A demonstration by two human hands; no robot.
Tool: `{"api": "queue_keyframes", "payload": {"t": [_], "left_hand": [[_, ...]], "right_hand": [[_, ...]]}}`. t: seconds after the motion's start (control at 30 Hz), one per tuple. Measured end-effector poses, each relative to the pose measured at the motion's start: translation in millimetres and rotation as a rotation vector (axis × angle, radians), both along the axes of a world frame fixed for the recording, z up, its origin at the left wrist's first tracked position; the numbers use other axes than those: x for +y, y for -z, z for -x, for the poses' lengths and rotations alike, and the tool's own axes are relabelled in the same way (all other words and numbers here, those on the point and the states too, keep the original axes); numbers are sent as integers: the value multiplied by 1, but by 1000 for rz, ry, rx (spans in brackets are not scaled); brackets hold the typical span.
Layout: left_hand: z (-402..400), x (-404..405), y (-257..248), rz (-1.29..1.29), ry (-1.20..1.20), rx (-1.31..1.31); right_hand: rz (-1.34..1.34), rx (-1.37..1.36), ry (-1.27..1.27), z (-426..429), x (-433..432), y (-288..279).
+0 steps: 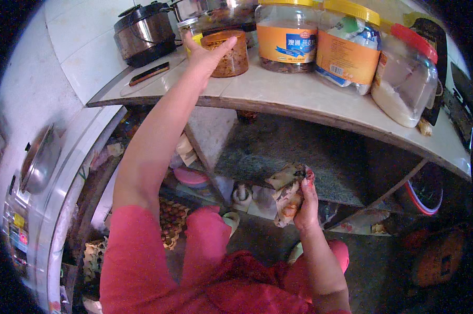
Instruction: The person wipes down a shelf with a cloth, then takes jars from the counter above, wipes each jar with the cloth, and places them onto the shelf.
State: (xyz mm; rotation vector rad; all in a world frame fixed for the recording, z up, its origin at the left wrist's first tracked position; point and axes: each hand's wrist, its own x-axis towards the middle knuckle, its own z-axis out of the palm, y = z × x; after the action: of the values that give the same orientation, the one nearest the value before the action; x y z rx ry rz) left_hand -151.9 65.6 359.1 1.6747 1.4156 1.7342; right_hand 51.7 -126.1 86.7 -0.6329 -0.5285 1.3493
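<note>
My left hand (207,57) reaches over the counter, thumb and fingers spread, in front of an amber translucent container (230,55); whether it touches the container I cannot tell. Behind that hand stands a small clear jar (189,28) with a pale lid. Lower down, in front of the shelf opening, my right hand (308,206) grips a crumpled, stained bag or wrapper (287,196) with dark and reddish patches. What the wrapper contains is hidden.
On the tiled counter (260,84) stand an electric pressure cooker (146,33), a phone-like flat object (149,73), yellow-lidded plastic jars (287,39) and a red-lidded jar of white grains (405,78). Below are an egg tray (173,221) and a rimmed basin (423,200).
</note>
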Motion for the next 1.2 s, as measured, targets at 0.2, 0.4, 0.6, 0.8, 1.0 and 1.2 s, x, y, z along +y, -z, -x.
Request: {"api": "queue_keyframes", "payload": {"t": [0.2, 0.4, 0.6, 0.8, 1.0, 1.2], "left_hand": [[4, -7, 11, -251, 94, -57], [13, -147, 63, -503, 519, -41], [7, -216, 172, 83, 1103, -262], [-27, -145, 247, 418, 1026, -458], [-46, -102, 281, 456, 964, -476], [-24, -90, 301, 527, 877, -670]], "right_hand": [[38, -17, 77, -4, 1, -2], [4, 18, 78, -14, -5, -11], [-31, -17, 35, -6, -4, -14], [-27, -85, 61, -7, 4, -20], [-165, -804, 88, 5, 27, 17], [-401, -1380, 19, 30, 13, 4]]}}
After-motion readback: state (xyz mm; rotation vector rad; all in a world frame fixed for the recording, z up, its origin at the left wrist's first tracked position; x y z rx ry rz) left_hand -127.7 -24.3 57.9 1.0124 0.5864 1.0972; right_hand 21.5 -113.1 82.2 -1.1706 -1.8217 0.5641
